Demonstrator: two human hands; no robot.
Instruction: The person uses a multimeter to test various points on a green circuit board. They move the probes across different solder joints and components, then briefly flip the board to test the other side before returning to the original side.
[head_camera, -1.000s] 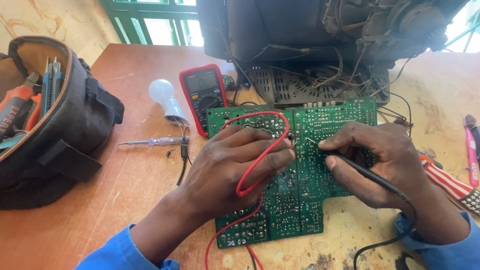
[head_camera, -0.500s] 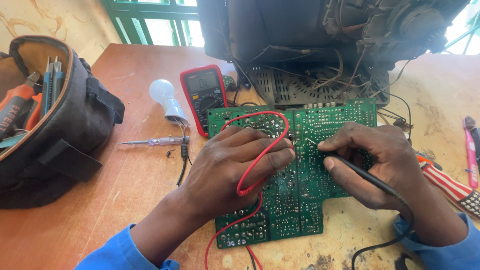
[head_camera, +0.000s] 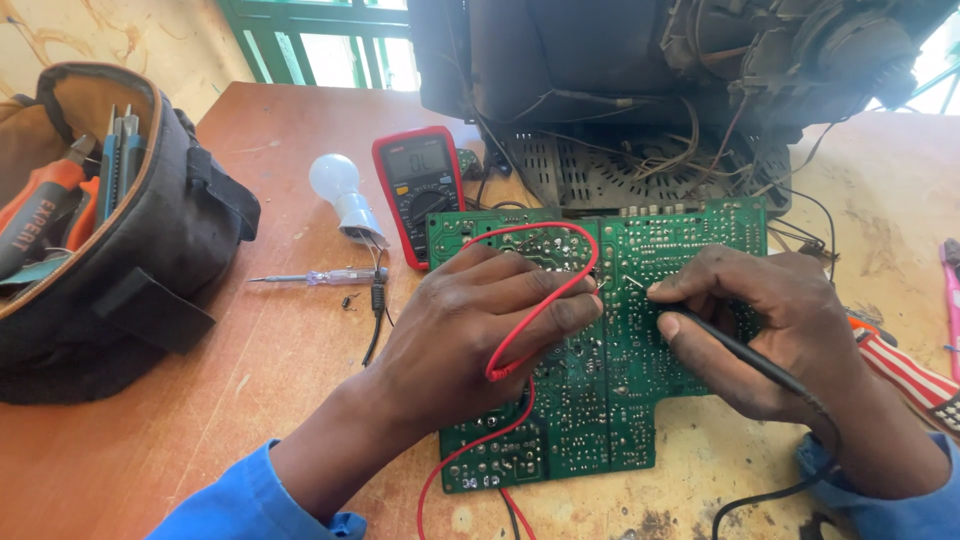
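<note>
Head view, looking straight down at my bench: the green circuit board (head_camera: 600, 400) lies solder side up near the front edge of the worktop (head_camera: 270, 370), its long axis running away from me toward the opened-up tube set (head_camera: 660, 90) at the back edge. My left hand (head_camera: 480, 330) rests flat-ish on the left half of the board, fingers curled closed around the red probe lead (head_camera: 545, 300), which loops over my knuckles and trails off toward the front edge; the probe tip itself is hidden under my fingers, so I can't tell exactly where it touches. My right hand (head_camera: 760, 330) pinches the black probe (head_camera: 740, 350) like a pen, its grip closed on it, with the point angled up and left onto the solder joints around the middle of the board, just right of my left fingertips. So both tips sit close together mid-board, the right one being the one I can actually see. The red multimeter (head_camera: 418, 190) sits just past the board's back-left corner, nearer my left hand, with a white bulb (head_camera: 340, 195) and a small screwdriver (head_camera: 320, 277) beside it. Over at the left edge, the black tool bag (head_camera: 130, 250) stands open with orange-handled pliers (head_camera: 45, 205) and some blue-handled tools inside.
</note>
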